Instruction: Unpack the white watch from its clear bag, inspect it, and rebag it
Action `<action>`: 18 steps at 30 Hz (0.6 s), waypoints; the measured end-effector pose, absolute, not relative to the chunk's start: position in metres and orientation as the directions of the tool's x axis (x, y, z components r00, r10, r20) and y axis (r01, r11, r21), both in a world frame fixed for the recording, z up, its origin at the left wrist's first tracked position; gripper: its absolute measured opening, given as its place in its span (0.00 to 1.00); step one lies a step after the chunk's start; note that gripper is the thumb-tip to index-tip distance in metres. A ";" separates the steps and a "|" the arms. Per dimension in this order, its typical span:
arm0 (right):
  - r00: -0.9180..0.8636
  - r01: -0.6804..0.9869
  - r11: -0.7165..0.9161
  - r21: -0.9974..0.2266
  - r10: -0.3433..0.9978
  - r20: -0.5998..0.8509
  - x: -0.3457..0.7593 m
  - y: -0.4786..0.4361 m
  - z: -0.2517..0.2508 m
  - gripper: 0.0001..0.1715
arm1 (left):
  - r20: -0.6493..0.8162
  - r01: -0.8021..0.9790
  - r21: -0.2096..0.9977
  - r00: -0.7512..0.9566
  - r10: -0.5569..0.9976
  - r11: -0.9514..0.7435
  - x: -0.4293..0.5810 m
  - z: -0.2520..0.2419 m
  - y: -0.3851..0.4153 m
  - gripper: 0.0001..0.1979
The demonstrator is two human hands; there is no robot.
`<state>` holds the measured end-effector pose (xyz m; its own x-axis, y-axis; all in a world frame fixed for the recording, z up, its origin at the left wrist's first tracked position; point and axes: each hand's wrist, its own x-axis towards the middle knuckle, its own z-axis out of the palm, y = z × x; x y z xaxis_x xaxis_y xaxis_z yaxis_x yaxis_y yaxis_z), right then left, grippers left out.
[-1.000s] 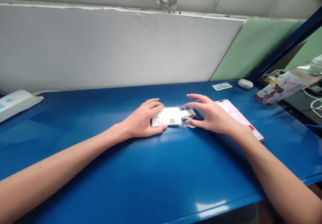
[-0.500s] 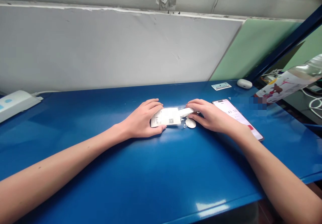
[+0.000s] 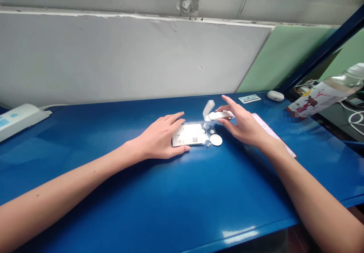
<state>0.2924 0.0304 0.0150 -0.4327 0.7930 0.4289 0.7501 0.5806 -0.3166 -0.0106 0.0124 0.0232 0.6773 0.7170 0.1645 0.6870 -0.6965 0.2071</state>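
My left hand (image 3: 163,136) lies over the left end of a flat white rectangular packet (image 3: 187,135) on the blue desk. Its fingers rest along the packet's far edge and the thumb along the near edge. The packet carries print and a small QR code, and clear plastic shows at its right end. Beside that end lies a white round disc (image 3: 216,140). Above the desk, my right hand (image 3: 240,122) pinches a slim white object (image 3: 222,115) between thumb and fingers, index finger raised. A white flap (image 3: 209,109) stands up at its left end; its exact kind is unclear.
A phone (image 3: 273,133) lies partly under my right forearm. Behind it are a printed card (image 3: 249,99) and a white earbud case (image 3: 275,96). A labelled plastic bottle (image 3: 324,94) leans at right. A white power strip (image 3: 21,120) with a cord is at far left.
My right hand has lifted the slim white object up and away from the packet, and its flap now stands upright. My left hand stays at the packet, with its fingers slightly shifted.
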 end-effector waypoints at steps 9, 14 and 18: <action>-0.473 0.675 0.687 -0.269 0.683 0.557 0.267 0.012 0.024 0.19 | 0.532 0.605 0.167 0.609 0.587 -0.779 0.001 0.036 0.001 0.29; -0.539 0.635 0.731 -0.252 0.652 0.534 0.239 -0.011 0.031 0.20 | 0.502 0.604 0.115 0.650 0.571 -0.789 0.006 0.029 -0.003 0.19; -0.538 0.629 0.741 -0.235 0.633 0.556 0.229 -0.014 0.039 0.18 | 0.482 0.590 0.119 0.669 0.566 -0.798 0.007 0.028 -0.003 0.13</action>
